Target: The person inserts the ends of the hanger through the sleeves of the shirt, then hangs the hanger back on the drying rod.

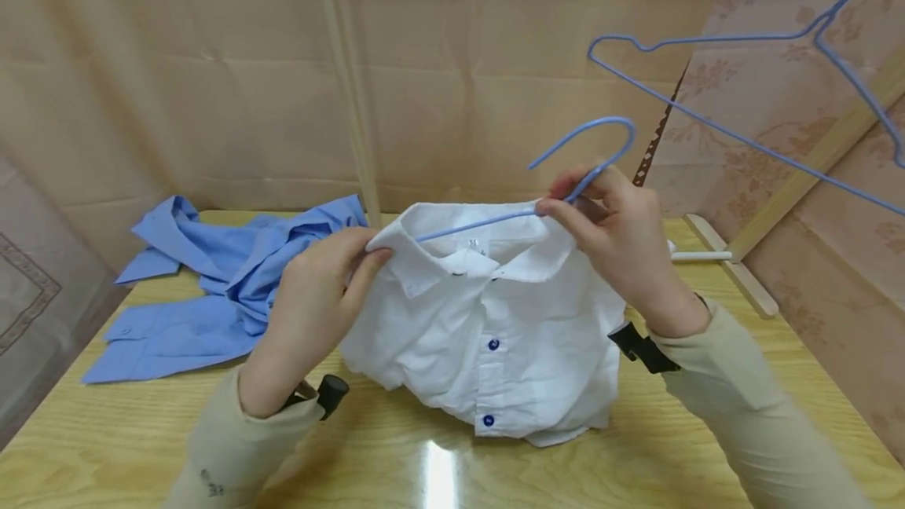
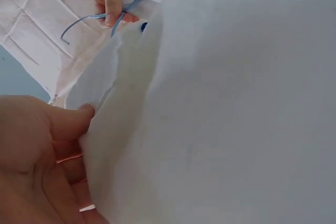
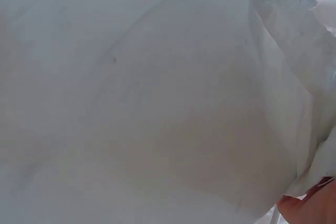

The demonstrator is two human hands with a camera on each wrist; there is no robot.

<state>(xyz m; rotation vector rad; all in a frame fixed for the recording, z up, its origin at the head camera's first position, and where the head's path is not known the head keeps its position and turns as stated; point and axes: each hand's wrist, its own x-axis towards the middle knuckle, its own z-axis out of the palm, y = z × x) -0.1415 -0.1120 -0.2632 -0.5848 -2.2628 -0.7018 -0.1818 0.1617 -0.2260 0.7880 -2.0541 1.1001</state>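
In the head view a white shirt (image 1: 438, 336) with dark blue buttons hangs bunched over the table. My left hand (image 1: 311, 305) pinches the left side of its collar between thumb and fingers; the left wrist view shows that thumb (image 2: 73, 121) on the white cloth. My right hand (image 1: 615, 234) grips a blue hanger (image 1: 488, 221) at the base of its hook, close to the right side of the collar. The hanger's bar crosses the neck opening, and its left end is hidden inside the shirt. White cloth fills most of the right wrist view.
A crumpled blue shirt (image 1: 233, 265) lies at the left of the wooden table (image 1: 382, 470). At upper right hangs another blue hanger (image 1: 707, 39). A wooden rack foot (image 1: 735, 273) stands at the right edge, and a pale upright pole (image 1: 346, 77) rises behind the table.
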